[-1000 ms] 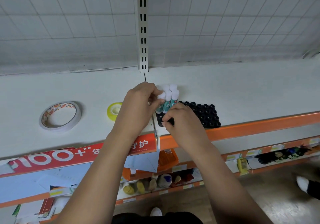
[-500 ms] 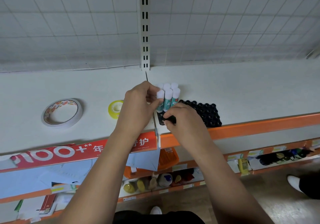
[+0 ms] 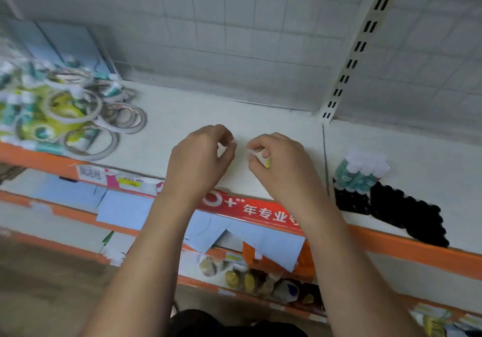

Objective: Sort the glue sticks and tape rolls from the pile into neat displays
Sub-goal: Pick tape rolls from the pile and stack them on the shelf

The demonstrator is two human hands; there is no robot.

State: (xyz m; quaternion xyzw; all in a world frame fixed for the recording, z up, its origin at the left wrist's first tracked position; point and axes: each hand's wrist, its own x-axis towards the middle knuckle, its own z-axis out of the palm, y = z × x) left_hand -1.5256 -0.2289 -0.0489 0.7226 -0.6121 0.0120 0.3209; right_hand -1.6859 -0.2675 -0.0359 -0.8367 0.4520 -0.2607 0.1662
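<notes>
Glue sticks and tape rolls [image 3: 60, 109], jumbled heap of white-capped teal tubes and flat ring-shaped rolls, piled way over at 9 o'clock on the white metal shelf [image 3: 182, 112], well apart from both hands. Off at 3 o'clock, small cluster of upright glue sticks [image 3: 361, 171] already standing in the black honeycomb plastic tray [image 3: 407, 211], with most sockets unfilled.

Dead centre, right hand [image 3: 284, 169] with fingers curled down, pinching a small yellow tape roll [image 3: 267, 164], touching the shelf or just above it, too blurry to say. Then left hand [image 3: 200, 162] just beside it at 9 o'clock, fingers curled, thumb and forefinger nearly meeting. No telling whether gripping something or not, maybe a white sliver.

Best guess: barely started. Handful of sticks done, tape display not really begun, nearly the whole pile left to go.
</notes>
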